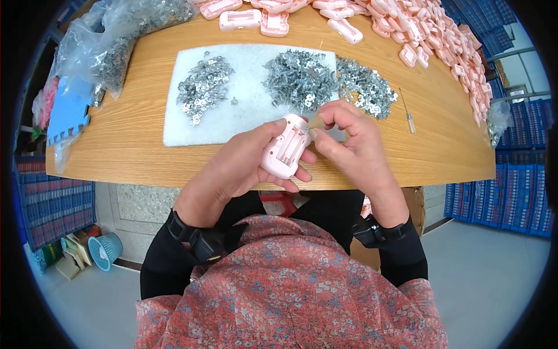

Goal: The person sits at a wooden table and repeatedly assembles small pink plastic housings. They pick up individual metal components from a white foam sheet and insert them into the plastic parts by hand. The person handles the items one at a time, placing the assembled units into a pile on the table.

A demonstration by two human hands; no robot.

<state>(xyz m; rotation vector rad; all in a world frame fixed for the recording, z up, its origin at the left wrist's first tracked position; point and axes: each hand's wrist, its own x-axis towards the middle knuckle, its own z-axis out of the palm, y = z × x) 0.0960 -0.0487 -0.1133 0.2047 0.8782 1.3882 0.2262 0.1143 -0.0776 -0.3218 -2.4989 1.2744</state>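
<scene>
A pink plastic battery housing (283,152) rests in my left hand (244,152), its open battery compartment turned up and the fingers wrapped round its far side. My right hand (351,139) is closed at the housing's upper right edge, thumb and forefinger pinched together. What they pinch is small and mostly hidden by the fingertips. Just beyond my hands, a white foam sheet (247,125) carries a heap of small metal battery contacts (204,87) on the left and a larger heap of contacts (299,78) in the middle.
Another heap of contacts (367,87) lies right of the foam. A thin screwdriver-like tool (408,113) lies further right. Many pink housings (427,43) are piled at the back right. Clear bags of metal parts (110,52) stand at the left, near a blue foam mat (70,110).
</scene>
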